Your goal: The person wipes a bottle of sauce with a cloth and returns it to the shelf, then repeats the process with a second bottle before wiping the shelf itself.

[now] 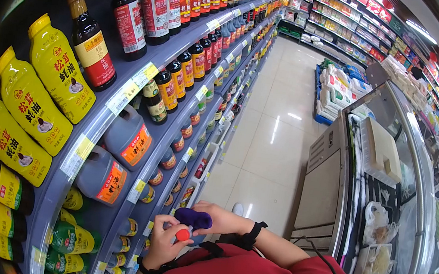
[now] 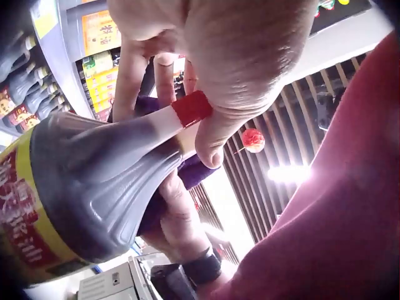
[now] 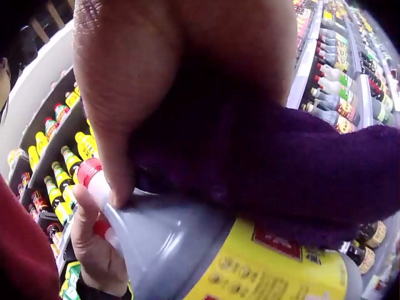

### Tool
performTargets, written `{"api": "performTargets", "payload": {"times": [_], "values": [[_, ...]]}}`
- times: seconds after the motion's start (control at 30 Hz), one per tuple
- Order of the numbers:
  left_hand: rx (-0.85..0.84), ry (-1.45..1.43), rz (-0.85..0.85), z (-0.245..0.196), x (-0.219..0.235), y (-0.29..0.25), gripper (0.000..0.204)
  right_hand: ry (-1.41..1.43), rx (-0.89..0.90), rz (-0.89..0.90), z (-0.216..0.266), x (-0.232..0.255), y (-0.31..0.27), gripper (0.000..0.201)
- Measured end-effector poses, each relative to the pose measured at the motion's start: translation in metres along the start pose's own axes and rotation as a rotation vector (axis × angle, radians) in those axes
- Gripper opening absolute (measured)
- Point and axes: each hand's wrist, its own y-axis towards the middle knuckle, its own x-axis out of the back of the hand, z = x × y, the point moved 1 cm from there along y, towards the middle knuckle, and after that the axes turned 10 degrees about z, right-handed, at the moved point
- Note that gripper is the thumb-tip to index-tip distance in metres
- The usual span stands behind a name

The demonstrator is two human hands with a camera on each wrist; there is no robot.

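A grey plastic bottle (image 2: 100,187) with a yellow label and a red cap (image 1: 183,235) is held in front of the red-sleeved body, its neck tilted. My left hand (image 1: 167,237) grips it by the neck, thumb and fingers just around the red cap. A dark purple cloth (image 1: 194,218) is in my right hand (image 1: 223,218), bunched against the bottle's side. In the right wrist view the cloth (image 3: 262,169) covers part of the yellow label (image 3: 275,262), and my right thumb lies along the bottle's shoulder.
Shelves of sauce bottles stand on the left, with yellow oyster-sauce bottles (image 1: 34,109) and grey jugs with orange labels (image 1: 128,139). A glass-fronted display counter (image 1: 330,172) is on the right. Between them runs a tiled aisle (image 1: 271,116), with stacked bags (image 1: 340,89) further along.
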Motion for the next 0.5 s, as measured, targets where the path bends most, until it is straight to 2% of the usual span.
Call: {"api": "performTargets", "payload": {"times": [0.07, 0.13, 0.27, 0.37, 0.43, 0.47, 0.5], "values": [[-0.023, -0.014, 0.016, -0.001, 0.005, 0.003, 0.037, -0.039, -0.017, 0.033, -0.001, 0.0, 0.001, 0.046], [-0.062, -0.011, 0.111, -0.001, 0.009, 0.004, 0.035, 0.057, 0.008, 0.09, -0.004, -0.001, 0.002, 0.043], [-0.039, -0.129, 0.092, 0.007, 0.007, 0.004, 0.035, 0.19, -0.027, 0.068, 0.002, -0.001, 0.005, 0.039], [-0.018, -0.185, 0.02, 0.012, -0.001, 0.006, 0.041, 0.249, -0.054, -0.023, 0.004, 0.001, 0.007, 0.039], [-0.011, -0.754, -0.161, 0.022, -0.009, 0.009, 0.055, 0.386, -0.217, -0.132, 0.006, 0.004, 0.007, 0.043], [0.017, -0.943, -0.146, 0.037, -0.014, 0.008, 0.067, 0.43, -0.149, -0.23, 0.0, 0.002, 0.007, 0.043], [0.018, -0.943, -0.151, 0.054, -0.023, 0.005, 0.067, 0.484, -0.115, -0.307, 0.005, 0.005, 0.008, 0.044]]}}
